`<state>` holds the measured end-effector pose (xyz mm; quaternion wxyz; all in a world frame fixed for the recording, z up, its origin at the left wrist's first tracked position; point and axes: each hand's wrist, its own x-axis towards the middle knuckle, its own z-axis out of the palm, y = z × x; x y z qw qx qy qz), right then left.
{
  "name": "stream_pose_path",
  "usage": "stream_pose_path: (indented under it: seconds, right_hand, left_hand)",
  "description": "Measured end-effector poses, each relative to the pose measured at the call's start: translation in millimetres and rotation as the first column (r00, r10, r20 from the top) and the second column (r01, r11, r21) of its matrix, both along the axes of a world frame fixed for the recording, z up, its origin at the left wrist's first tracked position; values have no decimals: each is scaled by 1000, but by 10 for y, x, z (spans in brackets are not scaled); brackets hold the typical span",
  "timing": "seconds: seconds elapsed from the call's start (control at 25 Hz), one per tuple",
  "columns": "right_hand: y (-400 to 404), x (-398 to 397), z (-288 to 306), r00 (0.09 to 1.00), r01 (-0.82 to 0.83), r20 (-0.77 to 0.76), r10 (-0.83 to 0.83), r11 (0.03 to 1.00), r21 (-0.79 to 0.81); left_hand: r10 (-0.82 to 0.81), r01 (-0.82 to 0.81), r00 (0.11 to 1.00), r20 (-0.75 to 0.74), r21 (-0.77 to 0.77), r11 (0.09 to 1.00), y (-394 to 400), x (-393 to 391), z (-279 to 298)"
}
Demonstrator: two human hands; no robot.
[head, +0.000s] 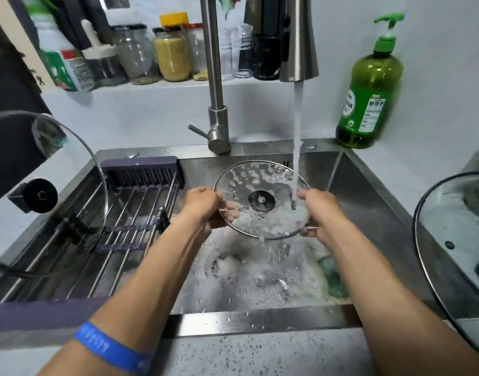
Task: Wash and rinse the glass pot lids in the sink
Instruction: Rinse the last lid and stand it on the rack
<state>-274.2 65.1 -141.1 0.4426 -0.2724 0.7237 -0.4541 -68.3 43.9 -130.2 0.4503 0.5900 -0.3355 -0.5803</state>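
A small round glass pot lid [257,183] with a metal rim is held over the steel sink [368,202], its underside facing me and streaked with suds. My left hand [203,204] grips its left rim and my right hand [317,210] grips its right rim. Water from the faucet [299,39] runs onto the lid's right side and spills into the foamy basin below. A large glass lid [56,147] with a black knob stands upright on the drying rack at the left. Another large glass lid [449,226] lies on the counter at the right edge.
A metal-bar drying rack [130,213] spans the sink's left half. A green sponge [332,278] lies in the suds at the basin's right. A green dish-soap pump bottle [368,85] stands at the back right corner. Jars [172,50] line the shelf behind the faucet.
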Motion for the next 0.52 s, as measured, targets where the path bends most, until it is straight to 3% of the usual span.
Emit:
stream_pose_path:
  seconds: [0.08, 0.28, 0.4, 0.52]
  right_hand:
    - [-14, -26, 9, 976, 127, 188, -113, 990, -63]
    - [-68, -73, -37, 947, 257, 229, -227, 960, -113]
    - [-21, -45, 9, 934, 273, 268, -235, 955, -118]
    - [54, -65, 82, 887, 217, 437, -146, 969, -116]
  left_hand:
    - [16, -13, 997, -71, 35, 999, 45, -175, -27]
    - [19, 6, 985, -170, 148, 989, 42, -299, -157]
    - [-79, 112, 981, -180, 179, 977, 80, -305, -106]
    - [-100, 150, 967, -236, 207, 967, 64, -243, -92]
